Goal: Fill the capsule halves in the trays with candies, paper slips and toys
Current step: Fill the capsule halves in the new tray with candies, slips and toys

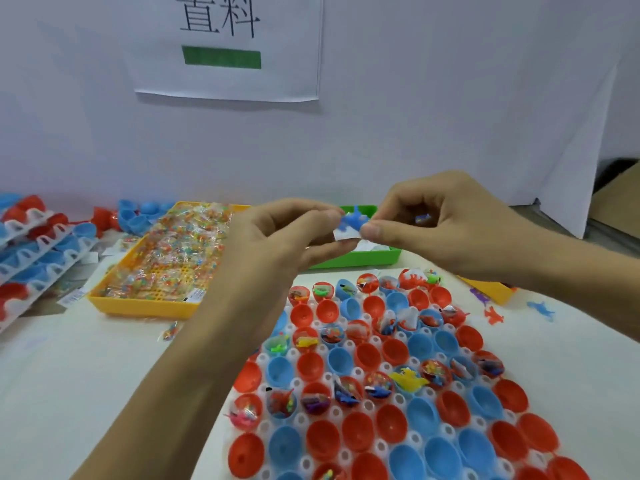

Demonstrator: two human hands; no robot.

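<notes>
A white tray [346,453] of red and blue capsule halves lies in front of me; several halves hold candies, slips and toys, others are empty. Above its far end, my left hand [287,233] and my right hand [440,223] meet and pinch a white paper slip [343,234] together with a small blue toy [353,220]. A small candy packet [423,218] is tucked in my right palm. A yellow basket [145,301] of wrapped candies sits to the left. A green basket [360,259] of slips lies behind my hands.
Stacked trays of capsule halves [38,251] lie at the far left, with loose blue halves [138,216] behind the yellow basket. Loose toys [540,308] lie right of the tray beside another yellow basket [491,292]. A wall with a paper sign [228,46] closes the back.
</notes>
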